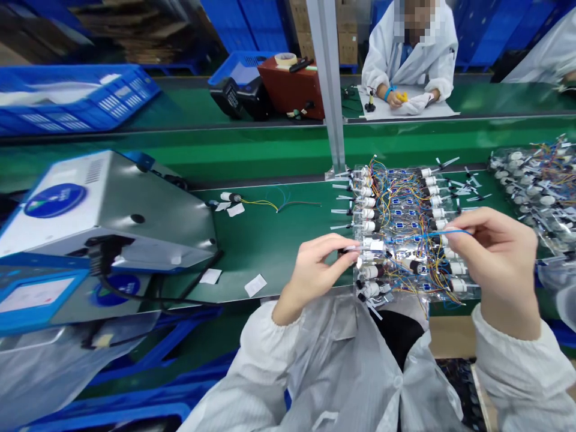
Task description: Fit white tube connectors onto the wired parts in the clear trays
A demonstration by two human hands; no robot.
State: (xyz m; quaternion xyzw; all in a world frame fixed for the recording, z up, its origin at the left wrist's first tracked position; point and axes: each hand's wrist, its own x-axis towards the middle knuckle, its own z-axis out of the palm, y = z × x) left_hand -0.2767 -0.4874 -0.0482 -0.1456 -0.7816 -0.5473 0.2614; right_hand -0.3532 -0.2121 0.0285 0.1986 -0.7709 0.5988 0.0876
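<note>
My left hand [317,267] pinches a small white cylindrical part [374,245] with a label on it. My right hand [497,258] is closed on the blue wire [423,235] running from that part, stretching it level between both hands. Both hands hover over a clear plastic sheet [407,231] packed with rows of several similar white parts and tangled coloured wires.
A grey and blue machine [103,210] with a black cable sits at left. One loose wired part [231,197] and white paper tabs [255,285] lie on the green mat. A second bag of parts [535,186] is at right. A metal post [330,90] rises behind; a person in white works across the belt.
</note>
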